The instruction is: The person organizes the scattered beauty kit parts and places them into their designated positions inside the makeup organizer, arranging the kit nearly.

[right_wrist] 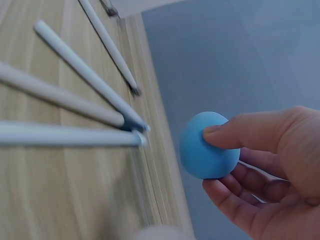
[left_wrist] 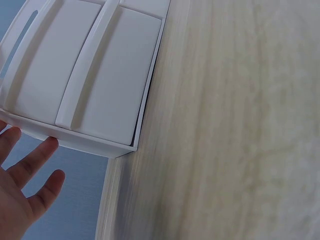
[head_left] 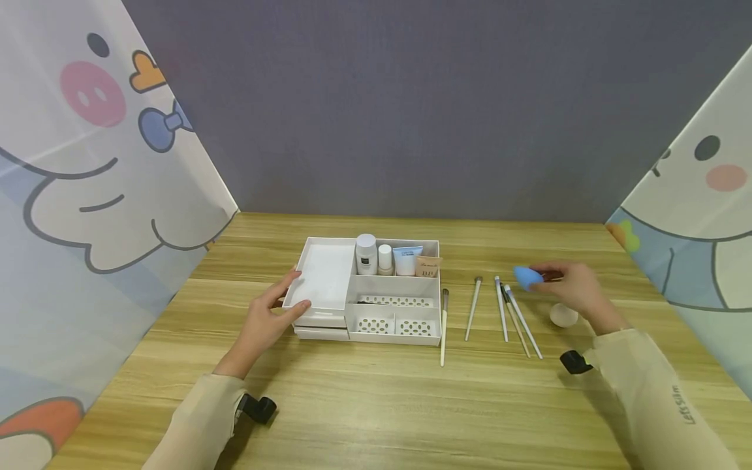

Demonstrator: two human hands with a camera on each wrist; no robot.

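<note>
My right hand [head_left: 572, 287] pinches a blue makeup sponge [head_left: 528, 278] between thumb and fingers, above the right part of the table. In the right wrist view the thumb presses on the near face of the sponge [right_wrist: 207, 150]. Below that hand lies a pale, rounded sponge [head_left: 563, 315]. My left hand [head_left: 264, 323] rests against the left side of a white desktop organizer [head_left: 393, 287], its thumb at the front top edge. The left wrist view shows spread, fairly straight fingers [left_wrist: 37, 157] touching the organizer's side by its drawers [left_wrist: 112, 75].
Several makeup brushes [head_left: 472, 310] lie between the organizer and my right hand; one brush [head_left: 443, 333] is right beside the organizer. Its back compartment holds a white bottle [head_left: 367, 256], a smaller bottle [head_left: 385, 261] and two tubes [head_left: 407, 260]. A grey panel [head_left: 411, 117] stands behind the table.
</note>
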